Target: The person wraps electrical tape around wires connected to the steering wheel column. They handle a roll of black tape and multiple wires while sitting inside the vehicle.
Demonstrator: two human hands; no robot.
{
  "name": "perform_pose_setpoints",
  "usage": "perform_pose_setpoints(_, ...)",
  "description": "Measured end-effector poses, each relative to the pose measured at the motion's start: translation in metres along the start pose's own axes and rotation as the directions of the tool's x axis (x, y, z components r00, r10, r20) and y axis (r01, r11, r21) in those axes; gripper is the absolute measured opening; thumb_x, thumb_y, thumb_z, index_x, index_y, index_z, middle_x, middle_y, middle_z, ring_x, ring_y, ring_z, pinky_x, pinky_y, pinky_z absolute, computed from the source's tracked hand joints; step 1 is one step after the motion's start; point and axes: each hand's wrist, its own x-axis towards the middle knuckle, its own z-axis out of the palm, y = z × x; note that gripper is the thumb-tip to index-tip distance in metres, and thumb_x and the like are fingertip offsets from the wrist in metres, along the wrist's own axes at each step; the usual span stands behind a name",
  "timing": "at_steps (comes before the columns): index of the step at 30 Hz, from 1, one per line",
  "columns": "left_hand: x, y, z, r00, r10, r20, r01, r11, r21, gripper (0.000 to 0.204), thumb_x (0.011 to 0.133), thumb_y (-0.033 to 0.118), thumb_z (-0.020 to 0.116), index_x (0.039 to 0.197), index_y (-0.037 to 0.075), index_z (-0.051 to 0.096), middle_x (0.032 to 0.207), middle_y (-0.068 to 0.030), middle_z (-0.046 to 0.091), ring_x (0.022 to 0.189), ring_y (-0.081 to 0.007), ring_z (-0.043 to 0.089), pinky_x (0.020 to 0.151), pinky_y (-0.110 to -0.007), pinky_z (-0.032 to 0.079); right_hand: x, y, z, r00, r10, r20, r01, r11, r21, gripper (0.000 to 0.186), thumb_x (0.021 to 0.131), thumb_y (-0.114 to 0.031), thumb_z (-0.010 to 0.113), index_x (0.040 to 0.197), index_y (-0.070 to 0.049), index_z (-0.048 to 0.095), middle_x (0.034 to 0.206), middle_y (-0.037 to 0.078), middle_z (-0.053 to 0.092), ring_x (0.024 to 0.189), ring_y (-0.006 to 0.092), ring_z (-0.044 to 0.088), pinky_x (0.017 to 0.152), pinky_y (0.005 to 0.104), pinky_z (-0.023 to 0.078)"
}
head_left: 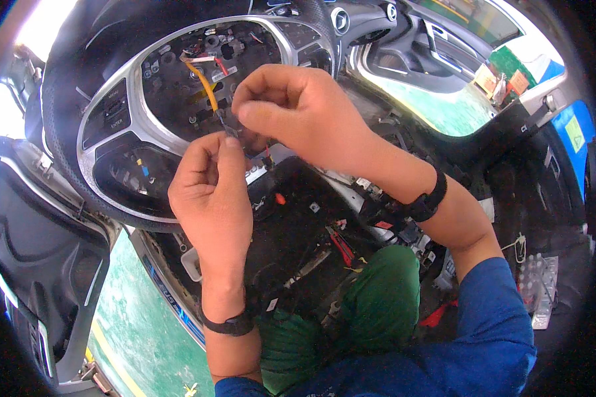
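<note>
In front of me is a steering wheel [137, 99] with its centre cover off, showing a bare dark hub with several holes and fittings. A yellow-sleeved cable [208, 87] hangs from the hub toward my hands, its lower end dark and thin. My left hand [215, 178] is closed, thumb and forefinger pinching that dark end. Just right of it, my right hand [301, 109] has its fingers curled together close to the cable end. What its fingertips hold, if anything, is hidden. A short red wire [220, 65] shows near the cable's top.
A car door [46, 225] stands open at left, and another door [430, 56] at far right. Below the wheel, a red-handled tool [341, 248] lies on the dark car floor. Exposed connectors [410, 235] line the centre. A clear blister pack [540, 288] lies at right.
</note>
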Motion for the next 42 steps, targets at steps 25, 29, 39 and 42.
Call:
perform_pose_setpoints(25, -0.002, -0.008, 0.008, 0.973, 0.188, -0.131, -0.167, 0.973, 0.158, 0.011, 0.089, 0.006, 0.068, 0.082, 0.0, 0.062, 0.068, 0.0063, 0.054, 0.063, -0.0004, 0.045, 0.058, -0.017, 0.038, -0.02, -0.004, 0.024, 0.904, -0.241, -0.353, 0.267, 0.963, 0.027, 0.028, 0.077, -0.005, 0.075, 0.069, -0.006, 0.048, 0.067, 0.006, 0.062, 0.066, 0.0109, 0.066, 0.057, 0.0267, 0.051)
perform_pose_setpoints(29, -0.004, -0.016, 0.005, 0.969, 0.226, -0.095, -0.211, 0.967, 0.144, 0.01, 0.091, 0.008, 0.068, 0.086, 0.0, 0.064, 0.07, 0.0062, 0.056, 0.064, -0.0011, 0.047, 0.059, -0.018, 0.04, -0.023, -0.018, 0.027, 0.918, -0.339, -0.207, 0.258, 0.905, -0.338, 0.023, 0.075, 0.003, 0.073, 0.069, -0.007, 0.053, 0.074, 0.004, 0.068, 0.067, 0.0085, 0.066, 0.055, 0.0231, 0.049)
perform_pose_setpoints(39, -0.004, -0.02, -0.008, 0.891, 0.447, -0.081, -0.405, 0.862, 0.305, 0.01, 0.092, 0.007, 0.069, 0.092, -0.002, 0.067, 0.081, -0.002, 0.068, 0.074, -0.006, 0.059, 0.068, -0.022, 0.049, 0.002, -0.041, 0.026, 0.91, -0.403, -0.098, 0.39, 0.911, -0.131, 0.013, 0.077, -0.014, 0.072, 0.08, -0.007, 0.062, 0.07, 0.01, 0.064, 0.063, 0.0198, 0.065, 0.058, 0.0327, 0.051)
perform_pose_setpoints(42, -0.011, -0.011, 0.011, 0.99, 0.105, -0.093, -0.112, 0.991, -0.071, 0.013, 0.092, 0.01, 0.069, 0.096, -0.003, 0.068, 0.077, -0.0049, 0.069, 0.065, -0.0077, 0.062, 0.06, -0.021, 0.05, 0.009, -0.017, -0.022, 0.941, -0.009, -0.338, 0.02, 0.999, 0.029, 0.017, 0.088, -0.019, 0.07, 0.086, -0.003, 0.066, 0.073, 0.003, 0.066, 0.068, 0.0092, 0.061, 0.061, 0.0258, 0.051)
